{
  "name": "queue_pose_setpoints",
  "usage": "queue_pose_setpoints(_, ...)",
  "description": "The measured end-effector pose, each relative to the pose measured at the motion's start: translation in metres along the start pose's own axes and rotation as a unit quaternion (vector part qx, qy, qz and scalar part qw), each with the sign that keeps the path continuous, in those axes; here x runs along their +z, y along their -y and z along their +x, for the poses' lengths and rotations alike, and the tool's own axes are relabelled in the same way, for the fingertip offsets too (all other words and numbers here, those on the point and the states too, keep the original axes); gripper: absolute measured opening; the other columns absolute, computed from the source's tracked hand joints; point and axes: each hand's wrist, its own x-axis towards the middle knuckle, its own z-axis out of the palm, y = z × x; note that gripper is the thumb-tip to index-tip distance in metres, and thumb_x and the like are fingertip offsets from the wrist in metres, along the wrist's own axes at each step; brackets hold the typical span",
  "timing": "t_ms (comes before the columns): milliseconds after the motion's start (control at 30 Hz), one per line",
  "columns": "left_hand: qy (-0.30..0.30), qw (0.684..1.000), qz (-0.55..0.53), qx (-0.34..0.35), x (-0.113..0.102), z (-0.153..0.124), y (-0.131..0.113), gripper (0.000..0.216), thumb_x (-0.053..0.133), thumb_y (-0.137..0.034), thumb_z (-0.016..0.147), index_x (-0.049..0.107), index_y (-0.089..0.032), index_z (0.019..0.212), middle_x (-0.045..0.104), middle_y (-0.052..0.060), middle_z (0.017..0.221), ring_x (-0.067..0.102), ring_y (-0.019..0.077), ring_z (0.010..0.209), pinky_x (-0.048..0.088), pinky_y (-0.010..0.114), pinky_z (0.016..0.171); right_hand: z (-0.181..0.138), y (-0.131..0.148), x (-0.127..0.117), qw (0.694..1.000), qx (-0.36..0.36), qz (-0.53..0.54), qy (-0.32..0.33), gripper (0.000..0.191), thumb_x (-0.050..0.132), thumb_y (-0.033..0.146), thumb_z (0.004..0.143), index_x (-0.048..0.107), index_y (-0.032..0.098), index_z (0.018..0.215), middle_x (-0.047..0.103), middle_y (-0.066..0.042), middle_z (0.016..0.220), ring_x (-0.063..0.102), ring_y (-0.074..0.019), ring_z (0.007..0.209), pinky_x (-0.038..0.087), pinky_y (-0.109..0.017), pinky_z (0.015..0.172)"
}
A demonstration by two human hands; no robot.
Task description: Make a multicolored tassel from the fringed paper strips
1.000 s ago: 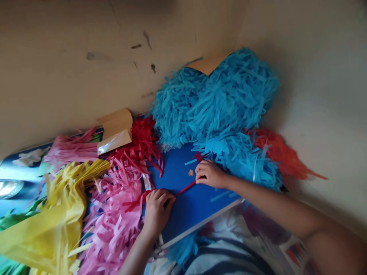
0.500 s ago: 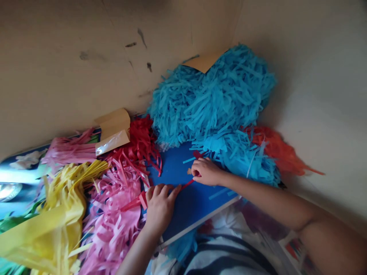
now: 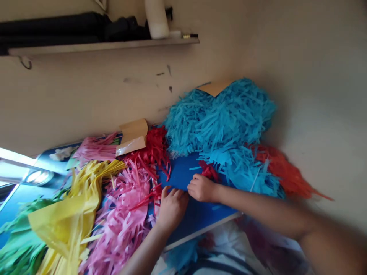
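My left hand [image 3: 172, 208] lies flat on the blue board [image 3: 179, 173], fingers stretched out beside red fringed strips [image 3: 146, 198] at the edge of the pink fringed paper [image 3: 123, 221]. My right hand [image 3: 202, 189] is curled closed just to its right, almost touching it, with a bunched red paper strip [image 3: 208, 170] coming out at its knuckles. The part of the strip between the two hands is hidden.
A big heap of blue fringed paper [image 3: 220, 118] leans against the wall, with orange fringe [image 3: 283, 168] to its right. Red fringe [image 3: 153, 149], a cardboard piece [image 3: 133, 135], yellow paper [image 3: 69, 217] and green paper [image 3: 17, 244] lie left. A shelf [image 3: 100, 46] holds a white roll [image 3: 156, 17].
The view tilted up, so the shelf now shows. My right hand slid left along the red strip until it met my left hand, and the strip bunched up behind it. My left fingers flattened.
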Motion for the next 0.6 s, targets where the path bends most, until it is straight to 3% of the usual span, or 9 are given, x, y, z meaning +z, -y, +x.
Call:
queue_pose_setpoints(133,-0.057,0.998,0.011,-0.017,-0.003,-0.004,0.002,0.016,0.057,-0.012,0.089,0.066,-0.021,0.079,0.07,-0.001,0.075,0.063,0.0178,0.074,0.033,0.044,0.094,0.006,0.013,-0.012,0.99,0.108,0.096,-0.009,0.019,0.053,0.016,0.09,0.066,0.014,0.076,0.067,-0.007,0.078,0.056,-0.0169,0.071,0.036,-0.034,0.073)
queue_pose_setpoints(200,-0.12,0.993,-0.004,-0.004,-0.019,-0.009,0.003,0.014,0.056,-0.012,0.091,0.067,-0.02,0.087,0.072,0.0,0.08,0.065,0.0168,0.075,0.033,0.043,0.095,0.008,0.023,-0.032,0.958,0.197,0.203,-0.046,0.018,0.055,0.021,0.091,0.07,0.015,0.083,0.071,-0.008,0.085,0.061,-0.0176,0.078,0.038,-0.033,0.077)
queue_pose_setpoints(233,-0.156,0.988,-0.017,0.011,-0.032,-0.011,0.003,0.014,0.056,-0.012,0.091,0.067,-0.02,0.091,0.073,0.0,0.083,0.066,0.016,0.075,0.033,0.043,0.095,0.009,0.027,-0.046,0.927,0.244,0.278,-0.061,0.021,0.053,0.025,0.093,0.071,0.016,0.086,0.072,-0.007,0.087,0.062,-0.0176,0.08,0.039,-0.032,0.078)
queue_pose_setpoints(267,-0.189,0.981,-0.032,0.029,-0.045,-0.012,0.002,0.014,0.056,-0.013,0.092,0.067,-0.021,0.095,0.074,0.0,0.084,0.066,0.0154,0.075,0.033,0.042,0.095,0.011,0.029,-0.061,0.884,0.287,0.363,-0.066,0.026,0.051,0.031,0.095,0.072,0.017,0.088,0.072,-0.006,0.087,0.063,-0.0176,0.08,0.041,-0.032,0.078)
queue_pose_setpoints(333,-0.227,0.97,-0.05,0.064,-0.073,-0.013,-0.001,0.015,0.058,-0.011,0.091,0.067,-0.02,0.099,0.074,0.0,0.085,0.067,0.0141,0.075,0.034,0.041,0.095,0.014,0.029,-0.089,0.764,0.328,0.555,-0.016,0.039,0.05,0.046,0.094,0.074,0.016,0.086,0.071,-0.004,0.076,0.061,-0.0159,0.069,0.043,-0.029,0.071)
queue_pose_setpoints(433,-0.267,0.958,-0.058,0.083,-0.099,-0.009,-0.009,0.013,0.06,-0.01,0.089,0.067,-0.018,0.098,0.074,0.0,0.081,0.067,0.0138,0.074,0.035,0.041,0.095,0.022,0.025,-0.112,0.572,0.333,0.749,0.033,0.045,0.072,0.058,0.072,0.072,0.013,0.073,0.066,-0.001,0.064,0.054,-0.0112,0.056,0.042,-0.026,0.062)
queue_pose_setpoints(500,-0.287,0.953,-0.084,0.05,-0.103,-0.008,-0.014,0.011,0.063,-0.009,0.087,0.066,-0.017,0.093,0.072,0.0,0.079,0.066,0.0133,0.073,0.038,0.04,0.095,0.026,0.028,-0.111,0.497,0.349,0.795,-0.01,0.043,0.084,0.053,0.058,0.07,0.013,0.067,0.063,0.001,0.062,0.051,-0.0086,0.056,0.04,-0.023,0.06)
queue_pose_setpoints(600,-0.301,0.94,-0.155,-0.029,-0.094,-0.011,-0.022,0.009,0.065,-0.01,0.085,0.065,-0.019,0.087,0.07,0.0,0.078,0.066,0.0129,0.073,0.047,0.034,0.089,0.028,0.045,-0.098,0.423,0.389,0.815,-0.081,0.041,0.089,0.046,0.053,0.067,0.013,0.061,0.057,0.004,0.056,0.046,-0.0063,0.051,0.035,-0.02,0.052)
